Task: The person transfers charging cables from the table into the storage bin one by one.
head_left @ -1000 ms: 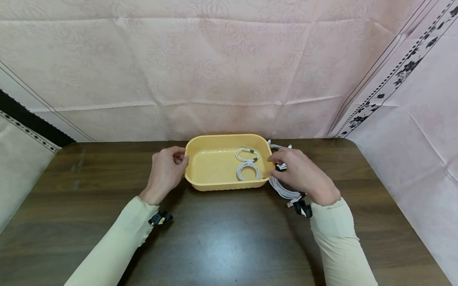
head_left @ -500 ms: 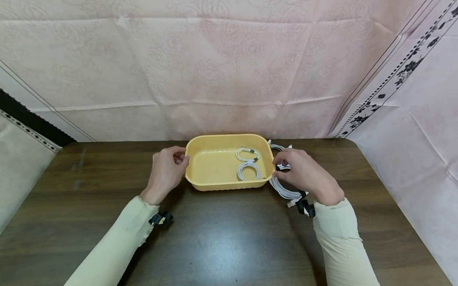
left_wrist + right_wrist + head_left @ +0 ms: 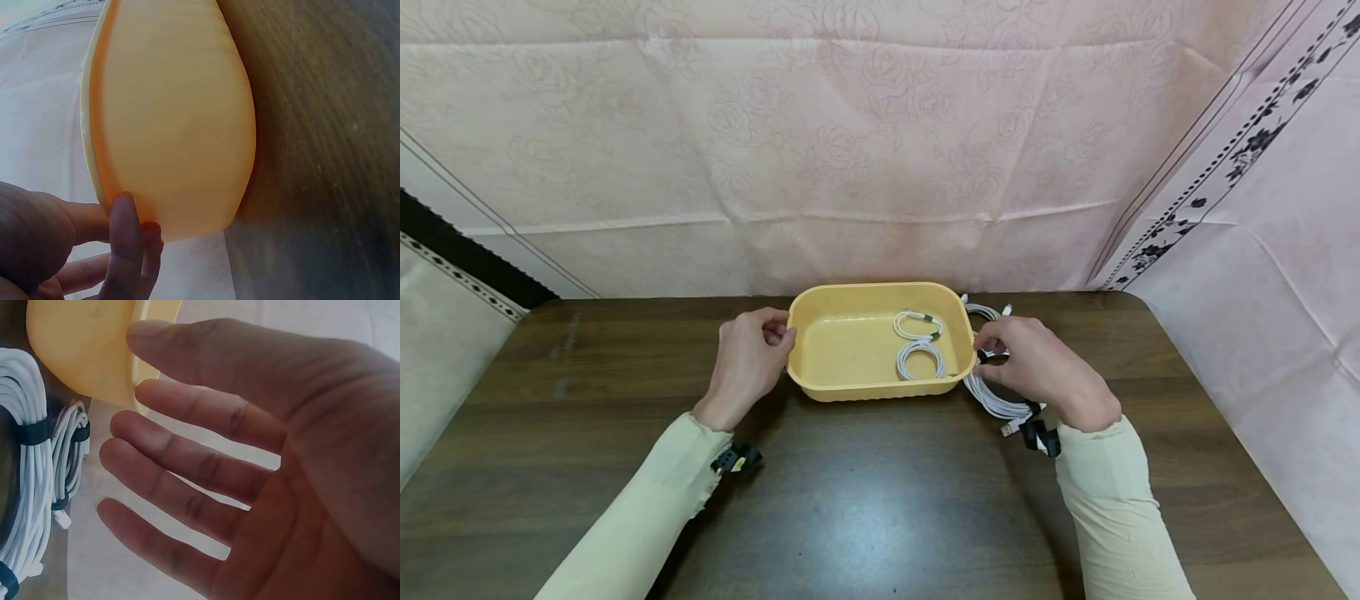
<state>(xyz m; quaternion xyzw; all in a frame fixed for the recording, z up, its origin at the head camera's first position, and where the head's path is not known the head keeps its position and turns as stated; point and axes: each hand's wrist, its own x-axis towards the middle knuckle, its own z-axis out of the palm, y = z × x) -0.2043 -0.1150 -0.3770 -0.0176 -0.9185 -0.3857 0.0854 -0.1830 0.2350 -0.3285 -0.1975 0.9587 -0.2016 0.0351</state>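
Observation:
A shallow yellow plastic tub [image 3: 842, 350] stands near the table's back edge. Inside lie two coils of thin white cable, one [image 3: 913, 313] with dark ties and one plain ring [image 3: 902, 364] in front of it. My left hand [image 3: 748, 358] pinches the tub's left rim; in the left wrist view its fingers [image 3: 125, 237] lie against the outer wall. At the right end is my right hand [image 3: 1030, 367], its fingers loosely extended. In the right wrist view, the thumb and index fingertips are right at the rim of the tub [image 3: 81, 344].
Beside the tub, under my right hand, lie bundled white cables [image 3: 996, 406] with black ties and a USB plug. A smaller tied bundle [image 3: 65, 450] lies next to a thick one [image 3: 37, 469]. A patterned cloth [image 3: 850, 167] hangs behind the wooden table [image 3: 850, 500].
My right hand has shifted slightly right, its fingertips drawing back from over the tub to its right rim. The left hand, the tub and the cables have stayed in place.

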